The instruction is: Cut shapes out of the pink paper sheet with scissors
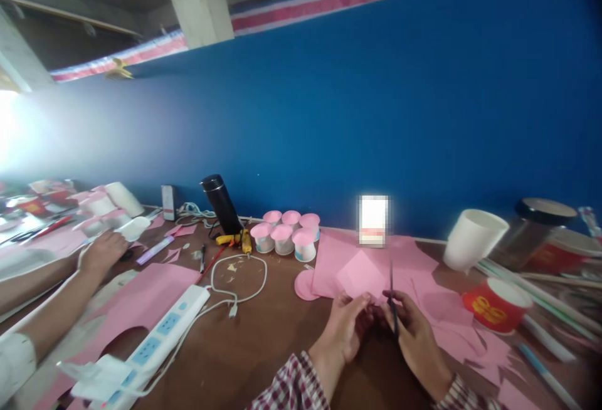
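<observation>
1. Spreading across the brown table (pixel 263 347), pink paper sheets (pixel 376 266) lie under both hands.
2. A co-worker's forearm (pixel 70 284) rests well to the left.
3. The left hand (pixel 345 328) pinches a small pink square (pixel 362 275) at its lower corner.
4. The right hand (pixel 416 335) grips thin scissors (pixel 392 297), upright just beside the square.

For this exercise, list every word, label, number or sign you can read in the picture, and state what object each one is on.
No text can be read with certainty.
Red paper cup: a gold emblem, too blurred to read.
White card against the blue wall: blurred out, unreadable.
White power strip: blue socket panels, no legible lettering.
Black flask: no lettering visible.
</observation>
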`<state>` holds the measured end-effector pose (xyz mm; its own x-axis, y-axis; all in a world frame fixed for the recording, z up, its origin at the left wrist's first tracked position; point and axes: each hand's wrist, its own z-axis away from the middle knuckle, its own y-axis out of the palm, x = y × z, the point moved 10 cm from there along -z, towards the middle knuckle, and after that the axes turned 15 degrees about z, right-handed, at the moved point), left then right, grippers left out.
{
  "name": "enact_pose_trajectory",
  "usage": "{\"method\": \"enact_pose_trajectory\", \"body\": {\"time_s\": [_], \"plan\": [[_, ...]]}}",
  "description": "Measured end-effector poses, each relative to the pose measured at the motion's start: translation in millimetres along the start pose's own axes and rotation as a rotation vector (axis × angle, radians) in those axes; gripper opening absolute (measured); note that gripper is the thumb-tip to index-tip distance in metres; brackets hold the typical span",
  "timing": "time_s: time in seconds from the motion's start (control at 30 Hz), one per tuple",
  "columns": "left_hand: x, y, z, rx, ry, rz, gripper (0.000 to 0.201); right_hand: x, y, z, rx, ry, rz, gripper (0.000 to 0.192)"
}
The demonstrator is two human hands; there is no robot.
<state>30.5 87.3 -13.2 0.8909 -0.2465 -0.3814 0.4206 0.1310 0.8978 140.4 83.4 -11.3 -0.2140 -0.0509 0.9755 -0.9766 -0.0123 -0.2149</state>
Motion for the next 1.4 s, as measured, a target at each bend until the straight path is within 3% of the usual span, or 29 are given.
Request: {"method": "enact_pose_trajectory", "body": {"time_s": [0.33, 0.5, 0.8, 1.07, 1.4], "plan": [[1, -1.4, -1, -0.036, 0.056, -0.029, 0.025, 21, -11, 13, -0.183, -0.076, 0.018, 0.037], [-7, -11.1, -3, -0.107, 0.049, 0.009, 0.025, 42, -3, 23, -0.115, -0.188, 0.117, 0.031], [-10, -12.0, 6, -0.156, 0.044, -0.026, 0.027, 43, 11, 20, 0.047, -0.192, 0.218, 0.031], [-10, -16.0, 6, -0.168, 0.115, -0.074, 0.028, 43, 16, 22, 0.094, -0.213, 0.217, 0.028], [-3, -11.4, 7, -0.142, 0.055, -0.046, 0.028, 45, 19, 23, 0.123, -0.229, 0.282, 0.026]]}}
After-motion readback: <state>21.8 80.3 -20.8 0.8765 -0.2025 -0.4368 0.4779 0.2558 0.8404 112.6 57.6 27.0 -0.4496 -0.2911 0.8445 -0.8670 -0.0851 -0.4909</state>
